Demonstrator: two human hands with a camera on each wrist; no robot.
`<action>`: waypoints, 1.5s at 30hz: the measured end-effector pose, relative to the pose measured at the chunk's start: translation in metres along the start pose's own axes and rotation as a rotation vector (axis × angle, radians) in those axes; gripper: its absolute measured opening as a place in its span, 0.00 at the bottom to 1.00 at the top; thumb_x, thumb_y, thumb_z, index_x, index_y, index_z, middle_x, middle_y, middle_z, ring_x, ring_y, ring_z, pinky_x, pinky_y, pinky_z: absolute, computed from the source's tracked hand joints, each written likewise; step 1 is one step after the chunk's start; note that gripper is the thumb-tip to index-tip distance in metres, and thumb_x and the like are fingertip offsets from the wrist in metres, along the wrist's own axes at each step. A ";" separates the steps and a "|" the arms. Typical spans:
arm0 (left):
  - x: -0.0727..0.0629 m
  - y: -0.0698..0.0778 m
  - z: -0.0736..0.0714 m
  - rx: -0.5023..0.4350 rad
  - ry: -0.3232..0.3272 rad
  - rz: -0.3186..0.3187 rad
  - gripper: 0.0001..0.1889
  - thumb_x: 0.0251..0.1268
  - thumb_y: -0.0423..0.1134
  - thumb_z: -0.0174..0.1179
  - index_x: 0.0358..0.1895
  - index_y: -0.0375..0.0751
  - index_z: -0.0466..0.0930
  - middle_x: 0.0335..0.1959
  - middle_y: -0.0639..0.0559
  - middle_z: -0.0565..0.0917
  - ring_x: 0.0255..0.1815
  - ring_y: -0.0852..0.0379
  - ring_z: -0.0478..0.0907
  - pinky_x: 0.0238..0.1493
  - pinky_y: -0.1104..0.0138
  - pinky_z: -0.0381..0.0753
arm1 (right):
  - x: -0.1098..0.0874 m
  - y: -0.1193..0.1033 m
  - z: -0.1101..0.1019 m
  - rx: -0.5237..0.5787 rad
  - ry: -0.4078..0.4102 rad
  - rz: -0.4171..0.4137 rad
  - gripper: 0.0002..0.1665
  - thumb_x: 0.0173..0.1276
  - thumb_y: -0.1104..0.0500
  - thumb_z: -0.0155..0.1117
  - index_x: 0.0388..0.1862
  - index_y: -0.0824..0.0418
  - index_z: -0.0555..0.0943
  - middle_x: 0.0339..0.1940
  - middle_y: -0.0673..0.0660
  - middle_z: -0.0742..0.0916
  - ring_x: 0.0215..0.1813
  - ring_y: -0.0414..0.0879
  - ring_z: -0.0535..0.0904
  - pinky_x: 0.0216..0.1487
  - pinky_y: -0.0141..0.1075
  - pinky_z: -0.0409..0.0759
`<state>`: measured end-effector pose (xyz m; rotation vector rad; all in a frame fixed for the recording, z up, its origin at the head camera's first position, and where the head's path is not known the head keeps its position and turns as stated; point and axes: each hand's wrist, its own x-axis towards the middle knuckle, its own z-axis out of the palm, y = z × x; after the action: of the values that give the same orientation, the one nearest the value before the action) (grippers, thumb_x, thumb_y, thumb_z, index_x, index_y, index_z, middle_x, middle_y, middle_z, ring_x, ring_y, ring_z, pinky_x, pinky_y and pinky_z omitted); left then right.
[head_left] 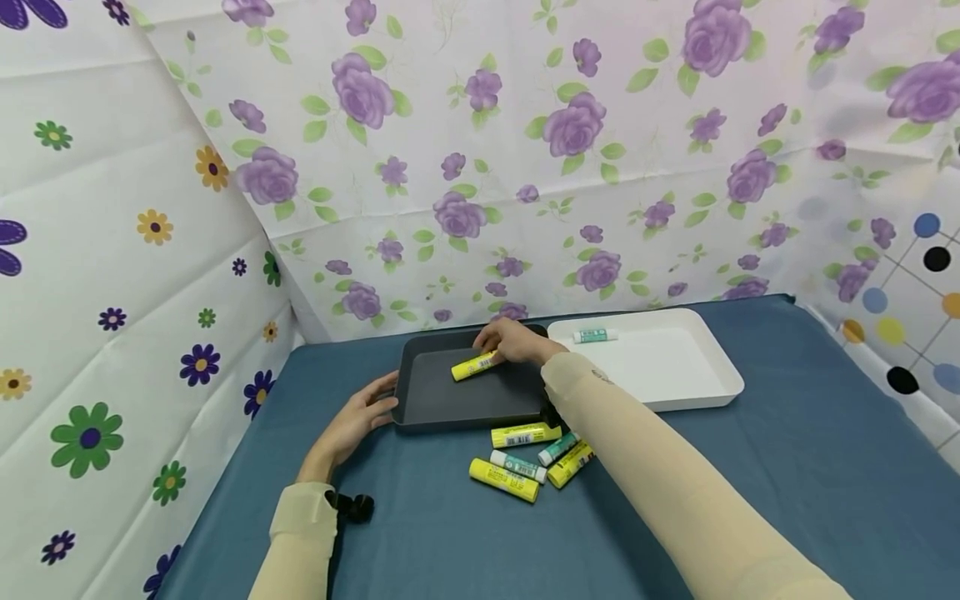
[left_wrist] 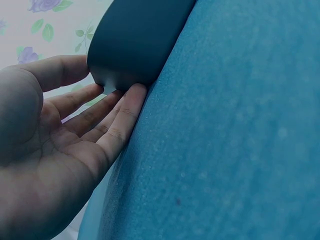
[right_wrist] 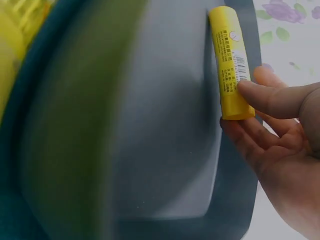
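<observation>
At dark tray, L hand spread, R hand pinching yellow tube, Chinese lbl

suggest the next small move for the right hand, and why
Probably set the held yellow stick down in the dark tray: the right hand pinches it within that tray's outline in the head view, while the left hand touches the tray's edge.

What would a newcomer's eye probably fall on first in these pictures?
Probably on the bright yellow stick, which the right hand pinches over the dark tray, while the left hand touches that tray's left side. Next might come the white tray to the right, with one green-and-white stick inside. The cloth with purple roses, hanging behind, is also striking.
</observation>
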<state>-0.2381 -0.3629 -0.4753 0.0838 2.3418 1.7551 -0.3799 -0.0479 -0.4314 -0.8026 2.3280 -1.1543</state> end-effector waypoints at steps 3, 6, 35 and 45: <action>0.000 0.000 0.001 -0.006 0.001 -0.001 0.33 0.85 0.40 0.51 0.85 0.43 0.51 0.82 0.35 0.56 0.79 0.35 0.60 0.76 0.41 0.66 | 0.000 0.003 0.002 -0.036 0.014 0.016 0.24 0.71 0.78 0.63 0.64 0.67 0.83 0.59 0.63 0.86 0.63 0.57 0.82 0.62 0.45 0.84; -0.001 0.000 0.001 -0.011 0.001 -0.006 0.33 0.85 0.40 0.52 0.85 0.43 0.51 0.82 0.35 0.56 0.79 0.35 0.60 0.76 0.41 0.66 | 0.000 0.005 0.003 -0.067 0.021 0.033 0.24 0.71 0.77 0.64 0.64 0.65 0.83 0.59 0.62 0.87 0.62 0.56 0.83 0.61 0.46 0.85; -0.001 0.003 -0.002 0.009 -0.003 0.006 0.33 0.85 0.40 0.52 0.85 0.44 0.51 0.82 0.36 0.57 0.79 0.36 0.60 0.76 0.41 0.67 | -0.033 -0.004 -0.044 0.194 -0.079 -0.138 0.23 0.77 0.73 0.53 0.68 0.72 0.77 0.64 0.66 0.84 0.70 0.68 0.75 0.66 0.51 0.81; -0.001 0.002 -0.001 0.003 -0.010 0.009 0.33 0.85 0.40 0.51 0.85 0.44 0.51 0.82 0.36 0.56 0.80 0.36 0.58 0.76 0.40 0.65 | -0.071 -0.002 -0.065 0.213 -0.110 -0.160 0.24 0.74 0.67 0.64 0.68 0.64 0.81 0.65 0.60 0.84 0.70 0.60 0.77 0.68 0.52 0.79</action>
<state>-0.2371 -0.3635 -0.4731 0.1034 2.3402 1.7514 -0.3641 0.0348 -0.3848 -0.9607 2.0407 -1.3620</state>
